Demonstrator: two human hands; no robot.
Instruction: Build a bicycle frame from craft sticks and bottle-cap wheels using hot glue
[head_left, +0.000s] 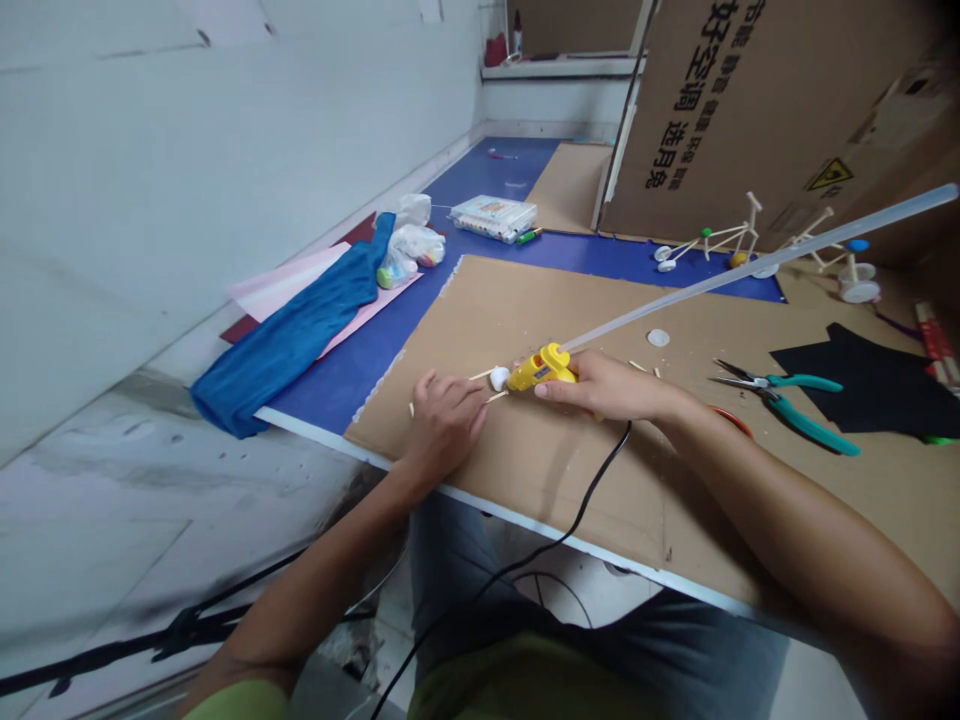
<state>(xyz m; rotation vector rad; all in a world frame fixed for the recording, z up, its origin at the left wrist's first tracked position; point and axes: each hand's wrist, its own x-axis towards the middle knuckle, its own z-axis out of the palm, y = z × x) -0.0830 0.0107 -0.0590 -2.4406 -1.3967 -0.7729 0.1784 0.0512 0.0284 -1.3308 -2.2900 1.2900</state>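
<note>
My right hand (600, 385) is wrapped round a yellow hot glue gun (541, 368), with a long translucent glue stick (720, 275) rising from its back toward the upper right. Its nozzle end meets a small white ball-like piece (499, 378) on the cardboard sheet (465, 310). From that white piece, thin pale wooden sticks (496, 397) run left to my left hand (448, 420). The fingers of that hand are closed over the sticks, pressing them to the cardboard and hiding much of them. A black cord (592, 490) hangs from the glue gun over the table edge.
Right of my hands lie teal-handled pliers (806, 415), black sheet material (877, 380) and a translucent disc (658, 338). Stick models with wheels (712, 240) stand by a large cardboard box (750, 120). Blue cloth (300, 320), plastic bags (412, 245) and a clear pack (495, 215) are at left.
</note>
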